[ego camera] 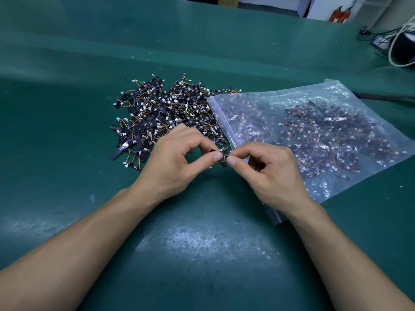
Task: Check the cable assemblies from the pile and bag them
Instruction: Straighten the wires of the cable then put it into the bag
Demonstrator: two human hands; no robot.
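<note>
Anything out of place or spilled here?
Nothing stands out. The pile of black-strip, orange-wired cable assemblies lies heaped on the green mat; the clear plastic zip bag lies flat, its corner overlapping the pile. Left hand and right hand pinch one assembly.

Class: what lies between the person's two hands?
One cable assembly, pinched by the left hand and right hand; the head view shows it.
</note>
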